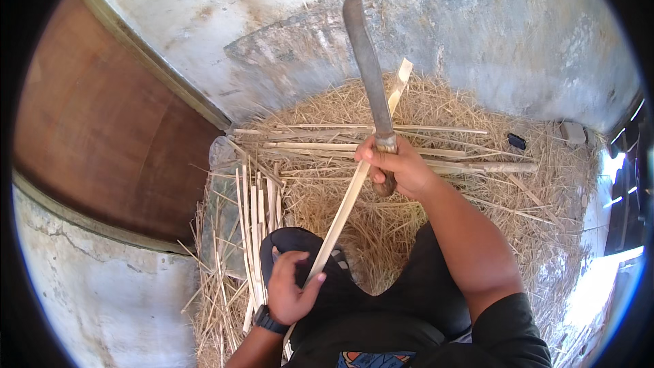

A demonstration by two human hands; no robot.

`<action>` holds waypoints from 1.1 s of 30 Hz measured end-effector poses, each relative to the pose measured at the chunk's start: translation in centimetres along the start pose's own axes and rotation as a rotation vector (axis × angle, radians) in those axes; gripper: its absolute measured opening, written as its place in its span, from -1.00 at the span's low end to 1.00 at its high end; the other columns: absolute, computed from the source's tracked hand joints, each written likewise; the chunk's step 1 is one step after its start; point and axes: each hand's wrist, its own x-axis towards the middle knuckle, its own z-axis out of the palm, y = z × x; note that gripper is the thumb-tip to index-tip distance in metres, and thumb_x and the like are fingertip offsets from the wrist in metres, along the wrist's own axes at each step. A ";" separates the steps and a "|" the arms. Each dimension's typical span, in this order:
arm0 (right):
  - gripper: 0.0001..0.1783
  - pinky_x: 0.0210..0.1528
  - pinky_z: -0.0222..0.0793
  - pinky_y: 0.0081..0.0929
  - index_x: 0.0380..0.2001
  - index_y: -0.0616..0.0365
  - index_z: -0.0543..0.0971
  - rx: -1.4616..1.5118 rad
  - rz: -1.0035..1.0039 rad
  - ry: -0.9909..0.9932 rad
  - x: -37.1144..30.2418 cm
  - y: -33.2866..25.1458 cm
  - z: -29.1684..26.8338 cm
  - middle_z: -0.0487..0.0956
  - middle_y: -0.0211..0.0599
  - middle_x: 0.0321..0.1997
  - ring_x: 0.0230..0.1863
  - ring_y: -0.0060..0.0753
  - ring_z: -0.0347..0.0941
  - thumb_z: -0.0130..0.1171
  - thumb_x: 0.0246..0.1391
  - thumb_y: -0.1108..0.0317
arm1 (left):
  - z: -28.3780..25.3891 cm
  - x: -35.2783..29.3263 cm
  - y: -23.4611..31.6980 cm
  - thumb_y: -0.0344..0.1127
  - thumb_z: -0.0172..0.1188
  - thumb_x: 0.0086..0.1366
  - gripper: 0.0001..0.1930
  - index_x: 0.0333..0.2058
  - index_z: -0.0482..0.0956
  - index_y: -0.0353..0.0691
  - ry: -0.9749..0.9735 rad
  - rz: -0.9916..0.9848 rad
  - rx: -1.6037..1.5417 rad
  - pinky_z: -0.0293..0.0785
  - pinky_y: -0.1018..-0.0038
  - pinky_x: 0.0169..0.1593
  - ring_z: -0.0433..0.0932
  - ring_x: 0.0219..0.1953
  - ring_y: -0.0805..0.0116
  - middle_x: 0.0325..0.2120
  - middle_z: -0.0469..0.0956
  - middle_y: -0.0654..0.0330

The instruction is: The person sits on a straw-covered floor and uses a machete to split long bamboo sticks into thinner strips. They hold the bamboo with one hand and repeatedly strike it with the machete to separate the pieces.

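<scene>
My right hand (402, 167) is closed round the brown handle (385, 180) of a machete, whose long dark blade (366, 61) points up and away, curving at the tip. A pale split-wood strip (344, 218) slants from the lower left to the upper right, passing at the right hand's fingers and behind the blade. My left hand (289, 289), with a dark watch (270, 320) on the wrist, is at the strip's near part. Its thumb lies across the strip and its fingers are bent; their grip is partly hidden.
Several pale strips (257, 225) lie lengthwise at left, and more strips (313, 146) lie crosswise ahead on straw (368, 252). A stained wall (477, 34) rises beyond, with a brown wooden panel (116, 116) at left. A small black object (516, 141) rests on straw at right.
</scene>
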 end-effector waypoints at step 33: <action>-0.65 -0.16 0.49 -0.12 -0.27 0.03 0.65 -1.419 0.213 -0.625 0.9 2.5 2.5 0.66 -0.18 -0.35 -0.22 -0.12 0.61 0.38 -0.01 0.03 | -1.4 -16.3 -7.1 -0.05 -0.06 0.50 -0.56 -0.44 0.41 -0.31 -0.150 -0.530 -0.141 0.34 0.11 -0.47 0.51 -0.55 -0.20 -0.66 0.45 -0.13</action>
